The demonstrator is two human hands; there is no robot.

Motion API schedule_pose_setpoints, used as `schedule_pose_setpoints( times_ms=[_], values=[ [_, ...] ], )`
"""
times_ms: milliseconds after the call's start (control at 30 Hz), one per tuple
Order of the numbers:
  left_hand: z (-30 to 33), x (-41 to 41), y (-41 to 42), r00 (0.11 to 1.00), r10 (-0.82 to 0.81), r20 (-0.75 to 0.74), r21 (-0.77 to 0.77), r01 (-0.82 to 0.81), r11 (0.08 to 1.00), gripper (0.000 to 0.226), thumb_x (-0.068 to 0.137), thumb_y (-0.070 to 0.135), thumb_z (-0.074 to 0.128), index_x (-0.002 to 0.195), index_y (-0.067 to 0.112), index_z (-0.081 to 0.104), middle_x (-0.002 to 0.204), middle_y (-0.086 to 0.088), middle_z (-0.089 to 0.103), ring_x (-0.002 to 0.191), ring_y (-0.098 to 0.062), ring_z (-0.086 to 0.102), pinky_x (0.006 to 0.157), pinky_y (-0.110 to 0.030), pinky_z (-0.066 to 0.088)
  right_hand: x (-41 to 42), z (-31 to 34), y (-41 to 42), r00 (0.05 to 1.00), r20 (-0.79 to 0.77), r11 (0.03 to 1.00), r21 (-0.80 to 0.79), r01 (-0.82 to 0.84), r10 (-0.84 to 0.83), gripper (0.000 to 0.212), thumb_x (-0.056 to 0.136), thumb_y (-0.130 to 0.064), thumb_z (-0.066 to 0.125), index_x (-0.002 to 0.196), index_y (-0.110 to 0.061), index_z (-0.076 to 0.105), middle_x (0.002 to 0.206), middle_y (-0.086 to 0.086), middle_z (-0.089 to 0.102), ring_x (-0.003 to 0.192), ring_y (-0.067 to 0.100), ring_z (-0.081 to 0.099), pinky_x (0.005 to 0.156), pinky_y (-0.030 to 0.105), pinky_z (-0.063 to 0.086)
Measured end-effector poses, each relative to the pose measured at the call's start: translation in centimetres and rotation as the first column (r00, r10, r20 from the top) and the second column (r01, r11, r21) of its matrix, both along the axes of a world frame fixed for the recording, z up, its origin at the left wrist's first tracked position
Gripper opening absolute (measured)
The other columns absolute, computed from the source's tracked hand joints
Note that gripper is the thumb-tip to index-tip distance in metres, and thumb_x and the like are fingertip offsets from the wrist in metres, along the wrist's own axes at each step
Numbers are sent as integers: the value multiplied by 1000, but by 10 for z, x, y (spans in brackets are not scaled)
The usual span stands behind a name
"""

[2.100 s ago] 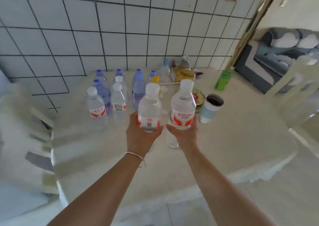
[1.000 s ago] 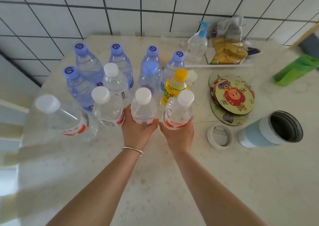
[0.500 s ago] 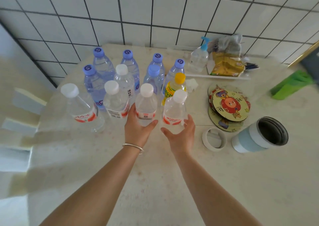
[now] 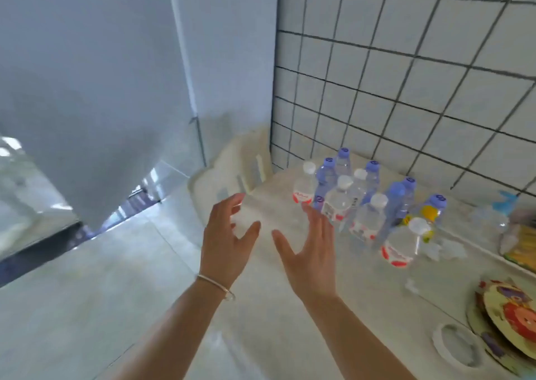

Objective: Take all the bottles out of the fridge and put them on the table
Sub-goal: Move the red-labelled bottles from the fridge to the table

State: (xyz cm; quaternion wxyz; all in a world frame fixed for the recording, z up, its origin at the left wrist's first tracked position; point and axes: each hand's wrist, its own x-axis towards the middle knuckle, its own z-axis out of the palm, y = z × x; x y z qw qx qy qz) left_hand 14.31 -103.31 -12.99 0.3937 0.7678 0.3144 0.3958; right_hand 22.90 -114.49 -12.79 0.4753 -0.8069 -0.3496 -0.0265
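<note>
Now I see my left hand (image 4: 226, 243) and right hand (image 4: 310, 249) empty, fingers (image 4: 317, 220) spread, just beside the bottles (image 4: 365, 205) clustered on the table (image 4: 290, 321).

bottles (image 4: 366, 205) | clear, capped | upright, clustered | table (image 4: 290, 321)

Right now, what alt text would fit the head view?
Two empty, open hands, left hand and right hand, hover over a pale table beside a cluster of water bottles standing near a white tiled wall. A grey-white panel fills the left.
</note>
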Motion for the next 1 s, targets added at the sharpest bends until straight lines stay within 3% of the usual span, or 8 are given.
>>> schedule_pose_setpoints(
  times_ms=[100,167,267,333,433,600,800,1000],
  values=[
    [23,-76,11,986,165,6,44,-165,985,46,78,17,72,116,36,51,116,9,57,102,-6,56,84,-21,48,-65,16,36,983,36,983,24,-180,180,68,76,-64,41,131,-23,40,132,1,49,120,17,44,103,30,37],
    [37,-128,22,959,281,31,100,-283,954,46,78,17,73,114,37,52,113,10,57,99,-7,57,79,-11,47,-112,26,60,950,95,953,26,-300,297,69,79,-63,40,131,-18,44,131,4,52,119,22,49,103,36,41],
    [55,-199,37,909,410,73,169,-417,893,45,77,20,73,116,29,53,113,8,56,97,-6,56,74,2,42,-176,40,94,887,110,890,32,-455,449,72,77,-67,37,131,-20,45,135,-2,49,124,14,45,105,10,20],
    [60,-246,49,873,479,88,175,-487,856,46,77,24,72,119,15,57,118,0,60,99,-10,57,79,-1,41,-219,43,116,854,118,857,36,-514,507,76,75,-73,33,131,-22,45,136,-5,49,123,11,45,102,11,19],
    [60,-315,75,829,548,112,146,-560,816,51,76,29,73,121,13,56,118,-8,63,101,-17,61,81,-10,45,-280,44,153,820,139,825,33,-564,555,71,78,-68,38,132,-22,45,135,-4,50,121,13,47,101,21,28],
    [58,-407,132,821,569,53,188,-568,801,60,74,36,74,125,15,52,120,-7,62,104,-20,61,86,-26,52,-371,50,223,822,119,821,73,-567,557,67,77,-61,47,131,-22,44,134,-3,51,121,15,48,102,31,40],
    [64,-489,229,821,570,-31,231,-549,803,60,75,27,75,128,15,48,120,-6,60,97,-8,52,79,-18,42,-433,63,307,860,90,855,103,-509,502,67,76,-57,47,132,-21,43,135,-1,48,122,17,45,102,37,42],
    [48,-508,328,845,534,-40,129,-525,841,57,77,27,72,127,14,47,118,-6,60,96,-9,53,78,-16,40,-432,58,391,897,119,901,31,-432,426,70,76,-61,43,133,-20,42,136,0,47,122,17,44,97,29,35]
  ],
)
